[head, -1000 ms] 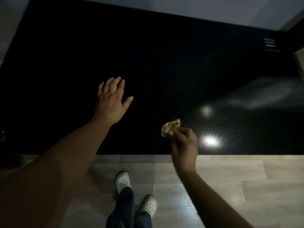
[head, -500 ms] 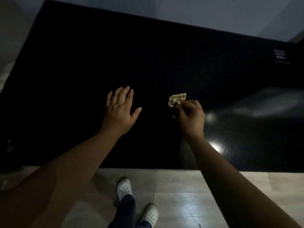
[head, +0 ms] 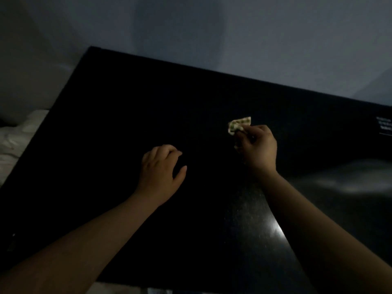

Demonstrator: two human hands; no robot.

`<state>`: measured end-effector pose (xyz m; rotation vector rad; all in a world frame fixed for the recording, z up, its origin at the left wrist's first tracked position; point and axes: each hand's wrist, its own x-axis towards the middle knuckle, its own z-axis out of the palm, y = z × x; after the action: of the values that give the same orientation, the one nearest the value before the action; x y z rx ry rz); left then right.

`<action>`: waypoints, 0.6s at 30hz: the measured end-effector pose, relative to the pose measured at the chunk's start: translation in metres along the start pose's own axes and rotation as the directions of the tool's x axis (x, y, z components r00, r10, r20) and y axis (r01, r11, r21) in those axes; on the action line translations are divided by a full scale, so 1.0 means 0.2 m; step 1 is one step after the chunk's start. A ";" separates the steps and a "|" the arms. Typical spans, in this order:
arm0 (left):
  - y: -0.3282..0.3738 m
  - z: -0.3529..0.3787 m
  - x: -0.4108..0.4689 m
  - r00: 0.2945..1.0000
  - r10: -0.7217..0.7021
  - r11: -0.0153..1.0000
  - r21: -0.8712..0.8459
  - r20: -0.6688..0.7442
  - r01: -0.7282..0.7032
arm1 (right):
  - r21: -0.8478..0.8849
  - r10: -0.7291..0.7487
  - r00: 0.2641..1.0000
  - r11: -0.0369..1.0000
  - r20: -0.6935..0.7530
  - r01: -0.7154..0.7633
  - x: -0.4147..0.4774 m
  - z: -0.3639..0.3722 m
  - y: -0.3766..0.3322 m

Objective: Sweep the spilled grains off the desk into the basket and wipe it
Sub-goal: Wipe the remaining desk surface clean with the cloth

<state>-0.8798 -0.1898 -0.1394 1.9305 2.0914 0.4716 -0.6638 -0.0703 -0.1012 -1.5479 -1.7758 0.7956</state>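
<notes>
A glossy black desk [head: 106, 145] fills most of the dim view. My right hand [head: 257, 150] is past the middle of the desk, pinching a small pale patterned cloth [head: 238, 124] that sticks out from my fingertips toward the far edge. To its left, my left hand [head: 162, 174] rests on the desk top with the fingers curled and nothing in it. Grains cannot be made out on the dark surface, and no basket is in view.
A grey wall [head: 212, 28] stands behind the desk's far edge. White crumpled fabric [head: 14, 136] lies beyond the desk's left edge. A small white label [head: 384, 126] is printed at the far right of the desk. Lamp glare [head: 273, 230] shines beside my right forearm.
My right hand carried the cloth from the desk's near edge toward the far side. My left hand's fingers have curled from flat and spread. The view has tilted up, hiding the floor and shoes.
</notes>
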 end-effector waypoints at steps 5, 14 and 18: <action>-0.10 -0.03 0.29 0.998 -0.057 0.996 0.074 0.014 0.055 | -0.004 -0.035 0.999 0.999 -0.004 0.035 0.42 0.07 -0.01; -0.26 0.04 0.49 0.993 -0.115 0.972 0.210 0.037 0.105 | -0.084 -0.025 0.993 0.996 -0.119 0.015 0.98 0.29 0.10; -0.26 0.04 0.50 0.994 -0.108 0.981 0.166 0.014 0.104 | -0.172 -0.025 0.986 0.985 -0.167 -0.004 1.15 0.38 0.10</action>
<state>-0.9337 -0.0935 -0.1644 1.8872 2.2690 0.2594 -0.7346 0.1572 -0.1453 -1.6625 -1.7636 0.4998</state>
